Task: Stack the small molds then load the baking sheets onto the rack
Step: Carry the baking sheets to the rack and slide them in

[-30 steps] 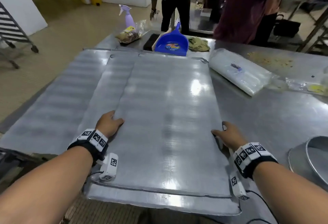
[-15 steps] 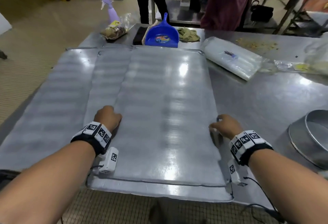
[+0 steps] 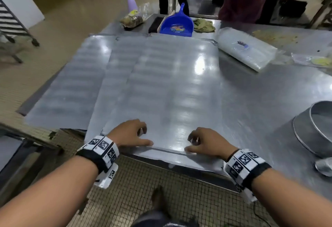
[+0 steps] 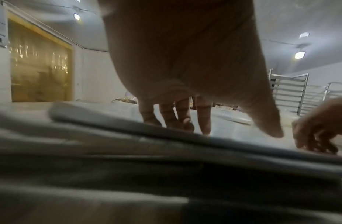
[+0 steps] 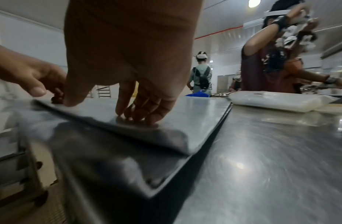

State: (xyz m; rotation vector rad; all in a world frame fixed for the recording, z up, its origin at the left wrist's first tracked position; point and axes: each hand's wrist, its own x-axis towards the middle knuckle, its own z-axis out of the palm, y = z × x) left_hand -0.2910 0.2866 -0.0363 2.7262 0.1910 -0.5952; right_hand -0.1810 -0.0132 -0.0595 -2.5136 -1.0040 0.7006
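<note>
Head view: left hand (image 3: 130, 133) and right hand (image 3: 206, 142), fingers curled down, fingertips pressing, thumbs at the near edge of the top flat grey metal baking sheet (image 3: 170, 86), lower centre; stack overhangs the steel table (image 3: 269, 101) edge.

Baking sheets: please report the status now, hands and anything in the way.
Left hand and right hand: fingers on top baking sheet, thumbs at near edge. Sheet not lifted, stack overhangs table. Blue dustpan beyond far edge.

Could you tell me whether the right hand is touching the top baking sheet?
Touching: in the right wrist view, the right hand's fingers press down on the top baking sheet.
</note>
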